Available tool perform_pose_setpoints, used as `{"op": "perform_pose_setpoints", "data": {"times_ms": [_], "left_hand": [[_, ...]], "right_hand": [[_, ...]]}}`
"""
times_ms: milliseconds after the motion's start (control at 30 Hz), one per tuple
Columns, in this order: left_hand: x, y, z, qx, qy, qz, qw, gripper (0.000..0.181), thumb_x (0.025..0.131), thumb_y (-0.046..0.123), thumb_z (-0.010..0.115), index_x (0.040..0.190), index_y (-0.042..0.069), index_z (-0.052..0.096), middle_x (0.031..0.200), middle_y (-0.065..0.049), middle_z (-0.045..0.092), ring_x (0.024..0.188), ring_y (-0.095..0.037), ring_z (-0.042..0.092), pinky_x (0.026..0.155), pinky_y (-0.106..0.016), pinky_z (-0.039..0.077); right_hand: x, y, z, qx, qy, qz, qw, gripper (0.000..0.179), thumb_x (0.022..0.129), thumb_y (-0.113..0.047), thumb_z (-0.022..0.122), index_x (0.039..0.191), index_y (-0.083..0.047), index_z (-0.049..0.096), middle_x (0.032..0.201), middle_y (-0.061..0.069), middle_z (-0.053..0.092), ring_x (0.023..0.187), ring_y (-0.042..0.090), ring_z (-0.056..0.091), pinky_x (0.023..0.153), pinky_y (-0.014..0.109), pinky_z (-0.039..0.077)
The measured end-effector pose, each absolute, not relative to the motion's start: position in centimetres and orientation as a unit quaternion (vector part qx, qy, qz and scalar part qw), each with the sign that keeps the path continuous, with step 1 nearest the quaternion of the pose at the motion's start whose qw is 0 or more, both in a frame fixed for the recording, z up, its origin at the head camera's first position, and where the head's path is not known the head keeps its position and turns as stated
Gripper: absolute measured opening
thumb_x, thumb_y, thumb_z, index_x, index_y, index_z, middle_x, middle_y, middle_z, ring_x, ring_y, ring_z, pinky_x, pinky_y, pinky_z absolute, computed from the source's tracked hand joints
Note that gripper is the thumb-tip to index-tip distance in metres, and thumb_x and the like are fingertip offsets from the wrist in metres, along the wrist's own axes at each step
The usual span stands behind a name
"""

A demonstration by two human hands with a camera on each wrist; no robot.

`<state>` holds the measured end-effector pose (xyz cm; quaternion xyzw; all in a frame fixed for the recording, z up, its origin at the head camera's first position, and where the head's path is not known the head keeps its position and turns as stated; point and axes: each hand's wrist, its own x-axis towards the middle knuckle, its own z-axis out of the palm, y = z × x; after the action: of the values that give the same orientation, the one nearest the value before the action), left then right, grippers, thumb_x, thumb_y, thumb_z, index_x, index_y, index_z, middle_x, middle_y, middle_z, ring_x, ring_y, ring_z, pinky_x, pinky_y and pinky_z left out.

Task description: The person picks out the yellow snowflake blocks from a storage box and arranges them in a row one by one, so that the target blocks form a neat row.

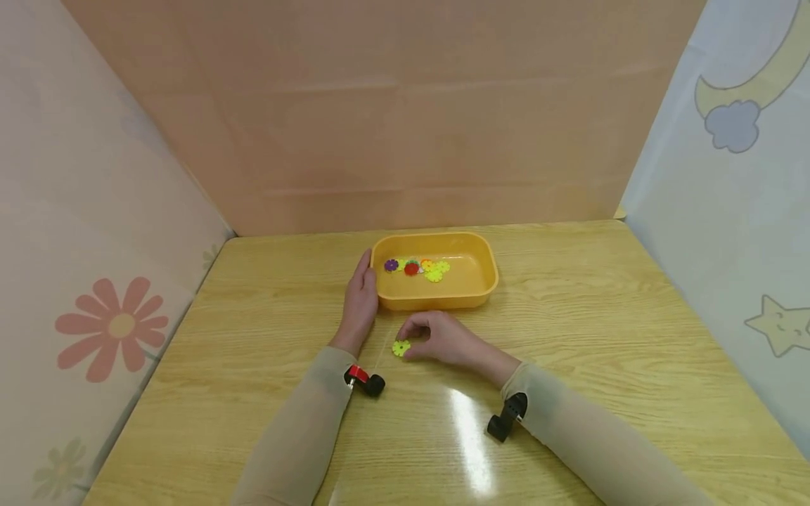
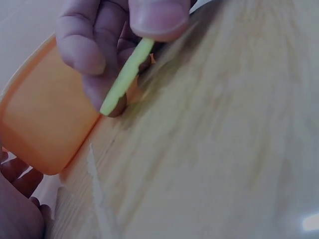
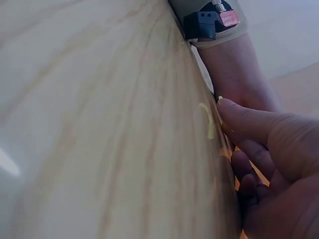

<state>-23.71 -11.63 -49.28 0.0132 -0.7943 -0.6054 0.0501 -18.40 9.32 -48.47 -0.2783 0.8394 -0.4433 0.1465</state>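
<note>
My left hand (image 1: 358,303) rests against the outside of the left wall of a yellow plastic basin (image 1: 436,303), fingers stretched along it. Nearer to me, my right hand (image 1: 443,339) pinches a yellow flower-shaped plastic disc (image 1: 400,348) between thumb and fingers. Seen edge-on in the left wrist view, the thin disc (image 2: 124,82) tilts close over the table. Inside the basin lie several more such pieces: a purple disc (image 1: 391,266), a red disc (image 1: 412,269) and some yellow discs (image 1: 434,276), partly overlapping. In the right wrist view my right hand (image 3: 279,154) hides most of the basin.
The basin stands on a light wood-grain table (image 1: 266,302), toward its back edge. A brown panel (image 1: 392,126) rises behind, with pale patterned panels on the left (image 1: 114,211) and right (image 1: 728,225). Small black cameras are strapped to both wrists.
</note>
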Motion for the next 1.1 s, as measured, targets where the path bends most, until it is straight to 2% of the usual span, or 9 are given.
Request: {"op": "perform_pose_setpoints", "data": {"times_ms": [333, 567, 1100], "left_hand": [[-23.78, -11.62, -49.24, 0.012, -0.793, -0.608, 0.047, 0.06, 0.12, 0.042, 0.032, 0.177, 0.023, 0.03, 0.18, 0.001, 0.032, 0.166, -0.021, 0.026, 0.136, -0.044, 0.021], [-23.73, -11.67, -49.29, 0.014, -0.795, -0.605, 0.048, 0.059, 0.12, 0.037, 0.033, 0.177, 0.019, 0.03, 0.18, -0.001, 0.031, 0.166, -0.022, 0.025, 0.136, -0.044, 0.02], [-24.0, -11.59, -49.57, 0.009, -0.792, -0.608, 0.042, 0.061, 0.12, 0.044, 0.031, 0.177, 0.024, 0.028, 0.18, 0.002, 0.03, 0.166, -0.019, 0.024, 0.136, -0.043, 0.019]], "right_hand": [[-18.4, 9.19, -48.63, -0.284, 0.852, -0.419, 0.133, 0.025, 0.091, -0.022, 0.094, 0.113, -0.023, 0.082, 0.11, -0.014, 0.076, 0.108, 0.01, 0.068, 0.101, 0.038, 0.056], [-18.3, 9.01, -48.54, -0.286, 0.855, -0.413, 0.132, 0.026, 0.09, -0.022, 0.095, 0.114, -0.023, 0.083, 0.11, -0.015, 0.078, 0.11, 0.01, 0.069, 0.104, 0.041, 0.056], [-18.58, 9.33, -48.54, -0.289, 0.852, -0.415, 0.14, 0.028, 0.091, -0.021, 0.094, 0.117, -0.021, 0.084, 0.114, -0.016, 0.079, 0.118, 0.012, 0.069, 0.108, 0.043, 0.054]]}}
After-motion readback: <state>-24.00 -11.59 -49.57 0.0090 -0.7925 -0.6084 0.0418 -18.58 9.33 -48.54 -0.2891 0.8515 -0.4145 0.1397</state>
